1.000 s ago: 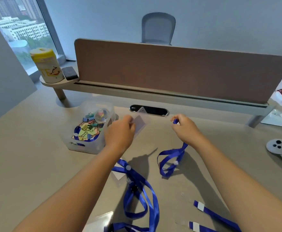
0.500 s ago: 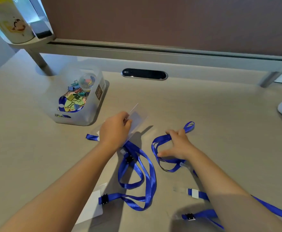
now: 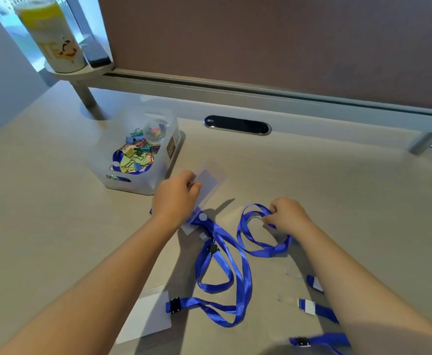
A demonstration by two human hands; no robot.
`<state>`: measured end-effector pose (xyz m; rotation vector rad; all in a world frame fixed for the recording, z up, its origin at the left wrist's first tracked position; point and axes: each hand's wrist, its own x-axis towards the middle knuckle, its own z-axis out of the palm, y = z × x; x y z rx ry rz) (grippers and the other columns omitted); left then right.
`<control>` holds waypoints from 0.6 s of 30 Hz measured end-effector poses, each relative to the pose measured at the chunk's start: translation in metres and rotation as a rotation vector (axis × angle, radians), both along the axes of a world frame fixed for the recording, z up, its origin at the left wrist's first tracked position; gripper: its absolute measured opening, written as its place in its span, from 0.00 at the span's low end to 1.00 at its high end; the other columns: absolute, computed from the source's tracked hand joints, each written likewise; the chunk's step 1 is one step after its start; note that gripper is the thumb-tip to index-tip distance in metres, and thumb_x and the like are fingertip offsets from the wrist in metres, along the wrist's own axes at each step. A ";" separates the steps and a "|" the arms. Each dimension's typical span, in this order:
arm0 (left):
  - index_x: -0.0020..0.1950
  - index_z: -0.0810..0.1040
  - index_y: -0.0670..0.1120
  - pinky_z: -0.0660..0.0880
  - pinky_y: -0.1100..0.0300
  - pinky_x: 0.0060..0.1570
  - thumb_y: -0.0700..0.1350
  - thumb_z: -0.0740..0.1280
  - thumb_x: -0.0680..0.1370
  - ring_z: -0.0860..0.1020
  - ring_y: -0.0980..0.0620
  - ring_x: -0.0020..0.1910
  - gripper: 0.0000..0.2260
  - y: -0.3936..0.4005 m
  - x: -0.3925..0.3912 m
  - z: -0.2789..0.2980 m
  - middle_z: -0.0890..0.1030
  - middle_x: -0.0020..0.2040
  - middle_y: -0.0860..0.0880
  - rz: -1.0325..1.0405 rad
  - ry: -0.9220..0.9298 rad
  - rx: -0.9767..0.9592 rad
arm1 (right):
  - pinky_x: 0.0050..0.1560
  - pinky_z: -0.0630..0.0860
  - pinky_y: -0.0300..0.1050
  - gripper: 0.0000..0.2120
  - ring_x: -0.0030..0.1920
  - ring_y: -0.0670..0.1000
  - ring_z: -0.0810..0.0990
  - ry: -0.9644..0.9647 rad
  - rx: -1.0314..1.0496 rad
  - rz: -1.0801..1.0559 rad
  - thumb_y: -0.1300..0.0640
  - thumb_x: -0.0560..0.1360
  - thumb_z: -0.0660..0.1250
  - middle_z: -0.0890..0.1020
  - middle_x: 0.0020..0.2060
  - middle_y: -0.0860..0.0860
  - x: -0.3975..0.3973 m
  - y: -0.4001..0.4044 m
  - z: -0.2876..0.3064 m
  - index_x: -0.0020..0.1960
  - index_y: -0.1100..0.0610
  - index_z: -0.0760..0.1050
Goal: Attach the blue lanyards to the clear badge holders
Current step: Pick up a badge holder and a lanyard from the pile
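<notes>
My left hand (image 3: 176,196) pinches a clear badge holder (image 3: 208,183) by its near edge, just above the desk. To its right, my right hand (image 3: 286,215) grips a looped blue lanyard (image 3: 250,239) that lies on the desk. A second blue lanyard (image 3: 225,275) snakes between my arms, with one end clipped to another clear badge holder (image 3: 145,316) at the near left. More lanyard ends with white tabs (image 3: 309,306) lie beside my right forearm.
A translucent box (image 3: 138,180) of coloured binder clips stands just left of my left hand. Behind runs a raised shelf (image 3: 235,85) with a brown divider panel, a yellow-lidded canister (image 3: 53,37) and a phone. A cable slot (image 3: 236,125) is set in the desk.
My head has tilted down toward the desk. Both hands came down from mid-air; the right hand lowered its lanyard onto the desk and shifted its grip along the loop.
</notes>
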<state>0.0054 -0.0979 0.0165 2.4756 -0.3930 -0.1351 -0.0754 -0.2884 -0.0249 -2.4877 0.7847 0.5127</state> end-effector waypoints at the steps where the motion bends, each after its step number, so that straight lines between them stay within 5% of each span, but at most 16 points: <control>1: 0.52 0.75 0.38 0.66 0.57 0.39 0.44 0.60 0.78 0.70 0.50 0.39 0.10 0.004 0.004 0.005 0.73 0.39 0.48 0.019 0.000 -0.024 | 0.27 0.59 0.41 0.20 0.27 0.51 0.65 -0.020 0.063 -0.047 0.59 0.72 0.65 0.66 0.25 0.52 0.008 0.002 0.010 0.26 0.56 0.60; 5: 0.43 0.75 0.41 0.64 0.59 0.33 0.43 0.61 0.77 0.70 0.50 0.37 0.07 0.025 0.024 0.027 0.70 0.31 0.51 0.101 -0.007 -0.112 | 0.23 0.68 0.36 0.19 0.23 0.50 0.68 -0.239 0.349 -0.239 0.60 0.73 0.67 0.70 0.18 0.51 0.045 0.021 0.049 0.26 0.58 0.64; 8: 0.34 0.67 0.45 0.59 0.61 0.28 0.43 0.60 0.77 0.68 0.50 0.34 0.11 0.048 0.042 0.044 0.69 0.30 0.50 0.181 -0.009 -0.150 | 0.33 0.70 0.46 0.17 0.20 0.52 0.71 -0.406 0.512 -0.347 0.62 0.72 0.67 0.72 0.17 0.53 0.078 0.042 0.070 0.26 0.59 0.67; 13: 0.50 0.75 0.38 0.64 0.59 0.32 0.42 0.59 0.78 0.71 0.47 0.41 0.09 0.099 0.081 0.057 0.80 0.49 0.38 0.281 -0.029 -0.194 | 0.22 0.70 0.37 0.15 0.13 0.43 0.68 -0.567 0.722 -0.422 0.65 0.74 0.64 0.69 0.24 0.55 0.133 0.098 0.095 0.29 0.60 0.66; 15: 0.52 0.75 0.37 0.64 0.62 0.28 0.40 0.57 0.78 0.71 0.48 0.42 0.10 0.117 0.098 0.059 0.80 0.54 0.37 0.302 -0.019 -0.222 | 0.27 0.72 0.40 0.13 0.18 0.47 0.71 -0.623 0.768 -0.444 0.64 0.75 0.64 0.70 0.26 0.55 0.157 0.121 0.100 0.32 0.61 0.67; 18: 0.49 0.75 0.37 0.66 0.59 0.35 0.38 0.57 0.77 0.71 0.46 0.41 0.09 0.142 0.123 0.058 0.80 0.52 0.36 0.326 0.004 -0.259 | 0.36 0.74 0.46 0.13 0.25 0.51 0.73 -0.687 0.806 -0.482 0.62 0.76 0.63 0.73 0.27 0.55 0.193 0.151 0.098 0.33 0.60 0.68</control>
